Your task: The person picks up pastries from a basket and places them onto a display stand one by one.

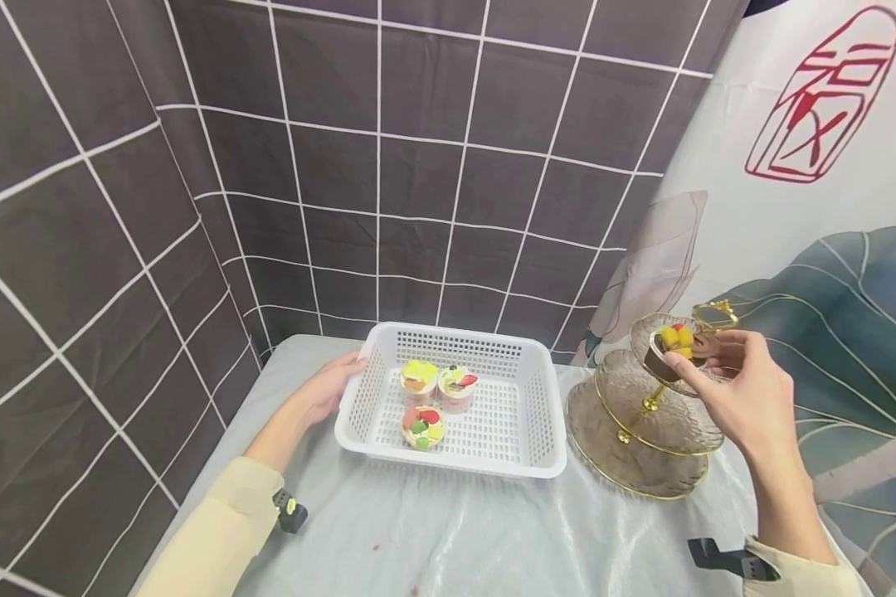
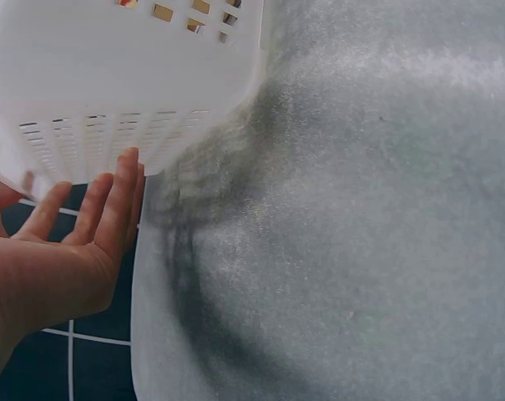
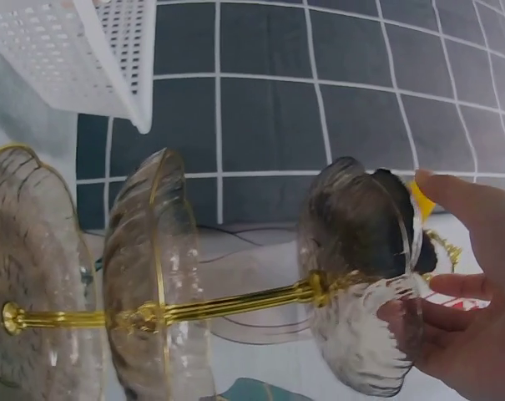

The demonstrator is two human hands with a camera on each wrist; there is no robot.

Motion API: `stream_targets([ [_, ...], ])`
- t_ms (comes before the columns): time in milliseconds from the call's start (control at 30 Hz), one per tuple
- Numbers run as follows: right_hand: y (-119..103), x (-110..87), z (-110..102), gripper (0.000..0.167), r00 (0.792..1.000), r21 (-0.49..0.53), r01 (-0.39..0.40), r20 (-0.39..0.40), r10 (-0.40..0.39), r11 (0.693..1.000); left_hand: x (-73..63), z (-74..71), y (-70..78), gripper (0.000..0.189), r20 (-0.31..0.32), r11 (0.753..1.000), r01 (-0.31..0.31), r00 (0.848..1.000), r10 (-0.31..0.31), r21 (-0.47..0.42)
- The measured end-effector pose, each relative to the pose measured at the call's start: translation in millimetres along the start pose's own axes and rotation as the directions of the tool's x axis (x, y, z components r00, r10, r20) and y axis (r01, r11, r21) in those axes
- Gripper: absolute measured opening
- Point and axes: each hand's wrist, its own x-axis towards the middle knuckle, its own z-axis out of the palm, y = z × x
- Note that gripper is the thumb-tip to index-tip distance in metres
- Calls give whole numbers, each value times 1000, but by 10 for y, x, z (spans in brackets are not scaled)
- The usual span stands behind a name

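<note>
My right hand (image 1: 754, 390) pinches a small dark cupcake (image 1: 664, 361) topped with yellow fruit balls and a bit of red. It is at the top tier of a three-tier glass stand (image 1: 642, 473) with gold rims and a gold post. Beside it sits a brown swirled piece (image 1: 705, 347), partly hidden by the fingers. In the right wrist view, the cupcake's dark side shows through the glass plate (image 3: 352, 334). My left hand (image 1: 332, 385) grips the left end of a white plastic basket (image 1: 448, 466), thumb at the rim and fingers against the outer wall.
Inside the basket's left half stand three fruit-topped cupcakes: one with yellow-green topping (image 1: 420, 377), one with a strawberry piece (image 1: 457, 388) and one with mixed fruit (image 1: 423, 429). A pale cloth covers the table (image 1: 388, 539). Dark grid-patterned curtain (image 1: 418, 174) hangs behind and left.
</note>
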Motion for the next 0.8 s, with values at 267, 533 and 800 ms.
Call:
stream_targets([
  [267, -238, -79, -32, 78, 965, 62, 184, -203, -168, 981, 15, -2, -15, 61, -4, 1000, 1, 1000, -1, 5],
  [533, -642, -147, 267, 71, 915, 219, 402, -136, -380, 889, -8, -2, -11, 61, -5, 1000, 1, 1000, -1, 9],
  [800, -968, -293, 1018, 64, 891, 393, 388, 71, -448, 834, -4, 11, -2, 59, -23, 1000, 3, 1000, -4, -2],
])
